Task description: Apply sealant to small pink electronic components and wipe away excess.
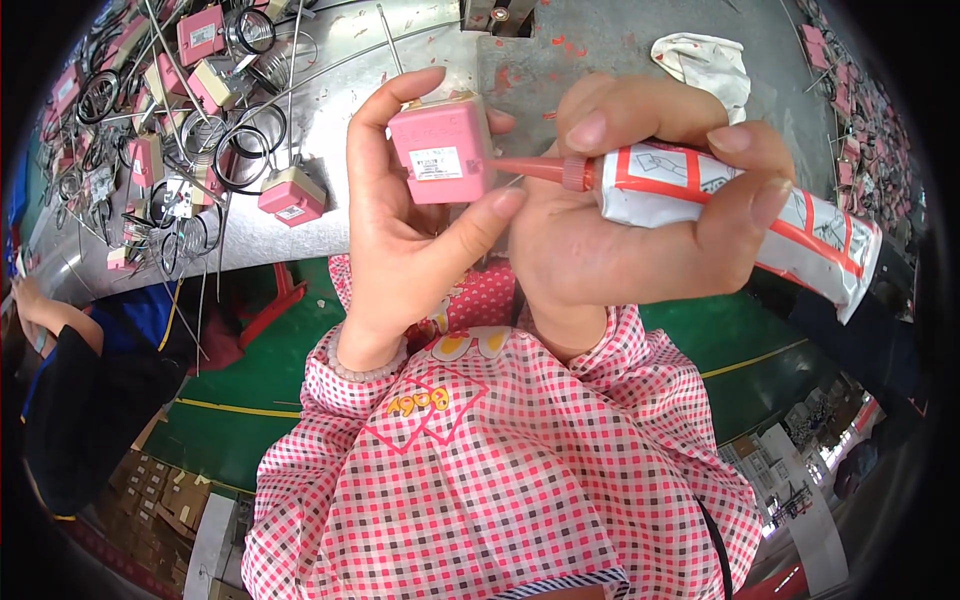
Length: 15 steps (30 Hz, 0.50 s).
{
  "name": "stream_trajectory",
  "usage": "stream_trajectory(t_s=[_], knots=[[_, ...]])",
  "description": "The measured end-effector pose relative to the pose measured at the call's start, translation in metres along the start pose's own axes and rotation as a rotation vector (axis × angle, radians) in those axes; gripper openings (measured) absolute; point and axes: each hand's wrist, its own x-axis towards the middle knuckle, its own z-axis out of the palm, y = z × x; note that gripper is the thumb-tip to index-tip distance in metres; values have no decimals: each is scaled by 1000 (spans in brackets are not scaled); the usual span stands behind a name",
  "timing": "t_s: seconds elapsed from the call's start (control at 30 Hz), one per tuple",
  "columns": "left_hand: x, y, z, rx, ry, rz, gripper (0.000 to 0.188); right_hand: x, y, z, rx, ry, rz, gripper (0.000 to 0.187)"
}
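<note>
My left hand (400, 230) grips a small pink box-shaped unit (440, 155) with a white label, its pale back edge and a thin metal rod (390, 40) showing above it. In my right hand (650, 220) lies a silver-and-red squeeze tube (790, 215), fingers wrapped around its body. The tube's tapered red nozzle (530, 169) points left, and its tip is at the right side of the pink unit. Whether anything is coming out of the nozzle cannot be made out.
Many similar pink units (292, 197) with coiled black wires and rods crowd the metal table (330, 110) on the left, and more lie far right. A white cloth (705, 65) and a metal block (498, 17) sit at the back. Another person's arm (60, 315) is at the far left.
</note>
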Motion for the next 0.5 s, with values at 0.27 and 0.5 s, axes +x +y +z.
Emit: stream_trajectory(t_s=[0.27, 0.5], knots=[[2, -4, -6, -69, -33, 132, 64, 9, -5, -3, 202, 160, 210, 29], [-2, -1, -11, -44, -85, 156, 58, 9, 1, -7, 488, 155, 427, 26]])
